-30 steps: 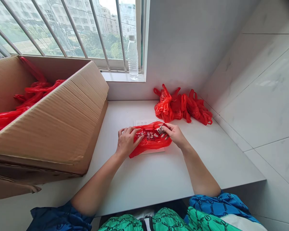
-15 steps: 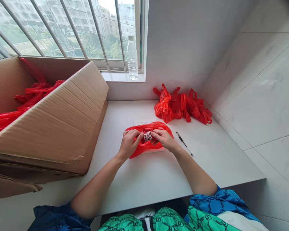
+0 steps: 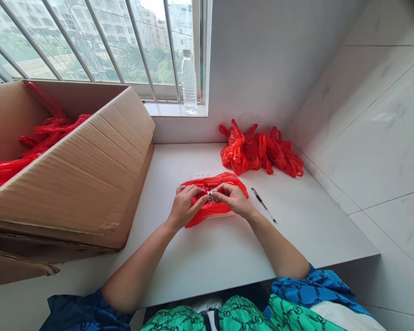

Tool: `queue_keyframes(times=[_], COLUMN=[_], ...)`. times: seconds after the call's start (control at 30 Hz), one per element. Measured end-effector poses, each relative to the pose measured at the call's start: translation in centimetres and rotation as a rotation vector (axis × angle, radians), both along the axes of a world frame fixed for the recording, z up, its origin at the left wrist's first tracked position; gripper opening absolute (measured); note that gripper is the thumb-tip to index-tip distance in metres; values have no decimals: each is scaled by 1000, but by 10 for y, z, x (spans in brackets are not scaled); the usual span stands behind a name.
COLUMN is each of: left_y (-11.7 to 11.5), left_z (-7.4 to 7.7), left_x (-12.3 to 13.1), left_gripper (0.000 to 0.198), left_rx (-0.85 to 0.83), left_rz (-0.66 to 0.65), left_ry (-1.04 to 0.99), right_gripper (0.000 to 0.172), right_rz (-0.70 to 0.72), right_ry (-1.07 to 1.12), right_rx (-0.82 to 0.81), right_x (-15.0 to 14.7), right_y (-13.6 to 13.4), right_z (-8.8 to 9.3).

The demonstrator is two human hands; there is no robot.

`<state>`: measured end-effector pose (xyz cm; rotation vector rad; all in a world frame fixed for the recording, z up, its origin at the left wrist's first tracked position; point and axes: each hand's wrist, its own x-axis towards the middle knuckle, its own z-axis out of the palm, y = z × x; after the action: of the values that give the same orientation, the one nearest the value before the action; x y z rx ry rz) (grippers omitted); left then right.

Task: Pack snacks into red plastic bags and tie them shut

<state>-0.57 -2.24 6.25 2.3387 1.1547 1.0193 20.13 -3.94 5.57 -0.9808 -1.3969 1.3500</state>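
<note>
The open bag [image 3: 200, 216] is red, the packet [image 3: 213, 198] at its middle black and white, the box [image 3: 89, 174] left of it brown.

Head-worn camera looks forward and down over the tabletop [image 3: 221, 253].

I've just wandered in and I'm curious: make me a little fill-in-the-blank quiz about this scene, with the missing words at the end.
1. The left hand and right hand pinch a packet at the mouth of a bag coloured ____.
2. The pen lies on the table, on that bag's ____ side.
3. Rather than lying down, the bottle on the sill stands ____.
4. The box is made of brown ____.

Missing words: red; right; upright; cardboard.
</note>
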Motion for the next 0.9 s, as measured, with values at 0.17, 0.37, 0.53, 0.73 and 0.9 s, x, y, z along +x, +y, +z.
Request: queue_keyframes(times=[0.17,0.37,0.53,0.73,0.9], left_y=[1,1,2,4,11], left_z=[4,4,3,0,-7], left_x=[0,-1,-1,-2,-8], left_gripper=[31,33,32,33,29], left_rx=[-317,-481,-469,-319,-4], left_rz=[-107,-138,-140,-119,109], left_ry=[-173,-270,-253,-141,174], right_gripper=[40,42,39,45,31], right_rz=[4,35,40,32,-157], right_ry=[83,122,125,21,-372], right_rx=[-48,-82,-70,-43,192], right_x=[-4,-3,-3,0,10], right_y=[-1,-2,-2,-1,0], right_z=[1,3,3,0,-1])
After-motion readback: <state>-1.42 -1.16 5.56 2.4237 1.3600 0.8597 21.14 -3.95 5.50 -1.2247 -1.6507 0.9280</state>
